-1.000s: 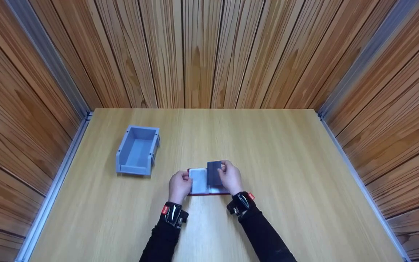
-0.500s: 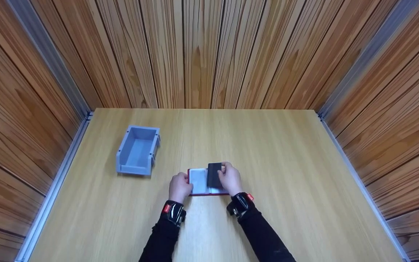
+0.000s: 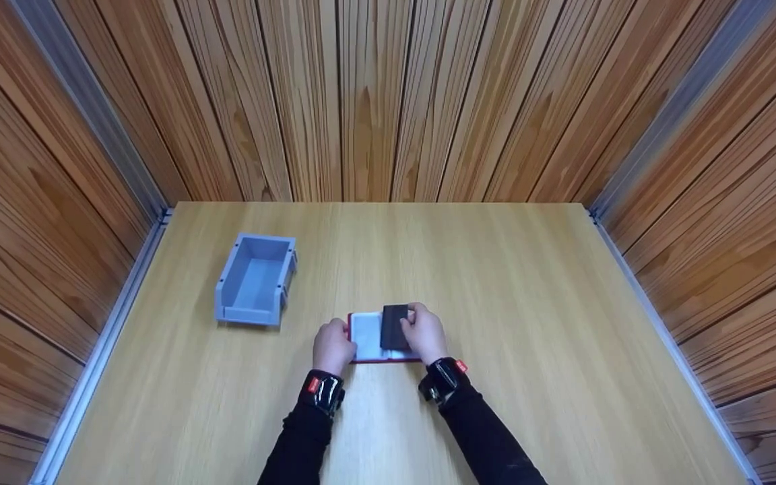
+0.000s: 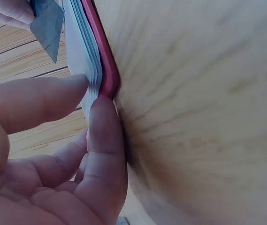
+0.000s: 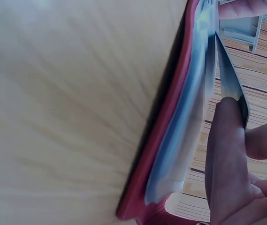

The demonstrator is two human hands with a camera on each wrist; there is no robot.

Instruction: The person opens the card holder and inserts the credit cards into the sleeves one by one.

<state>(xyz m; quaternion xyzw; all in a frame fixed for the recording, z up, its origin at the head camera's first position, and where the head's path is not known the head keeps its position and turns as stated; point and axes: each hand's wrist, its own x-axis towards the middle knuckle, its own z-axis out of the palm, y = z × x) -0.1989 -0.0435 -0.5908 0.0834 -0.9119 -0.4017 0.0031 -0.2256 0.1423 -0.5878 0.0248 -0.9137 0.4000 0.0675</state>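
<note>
An open red card holder with pale plastic sleeves lies on the table before me. At its left edge my left hand pinches the sleeves and red cover between thumb and finger, as the left wrist view shows. My right hand pinches a thin dark card by its right edge. That card hangs tilted over the holder's right half, its left edge close to the middle. In the right wrist view the card slants away from the sleeves; whether its far edge enters one cannot be told.
A grey-blue plastic bin stands on the wooden table to the left, beyond the left hand. Wood-panelled walls with metal corner rails enclose the table at the back and sides.
The right hand and dark card have come slightly nearer to me and a little left. My left hand has shifted its grip on the holder's left edge, its thumb now lower.
</note>
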